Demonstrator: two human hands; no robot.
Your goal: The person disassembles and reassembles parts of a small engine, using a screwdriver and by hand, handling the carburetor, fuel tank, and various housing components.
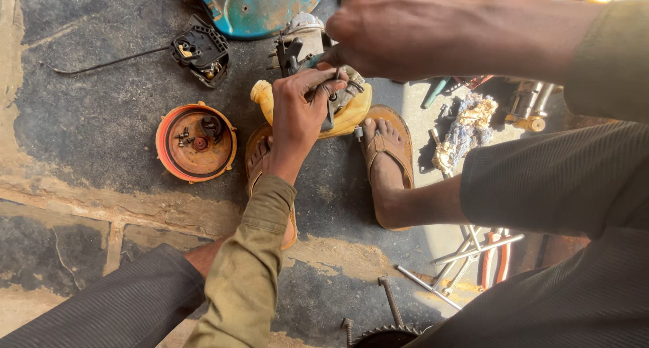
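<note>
My right hand (399,30) nearest lens, knuckles up, fist closed round thin tool handle (323,57). My left hand (301,111) palm down, fingers curled, gripping greasy metal engine part (341,94) on yellow plastic housing (351,115) between sandalled feet, on rough stained concrete. Round rusty orange cover (196,142) lies left.

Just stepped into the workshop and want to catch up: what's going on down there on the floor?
A person squatting on the stained floor is working on a small yellow engine part set between their sandalled feet. The left hand presses down on it to steady it, while the right hand grips a tool at its top. An orange round cover with loose small parts lies to one side, a black part beyond it, and a rag on the other side.
</note>
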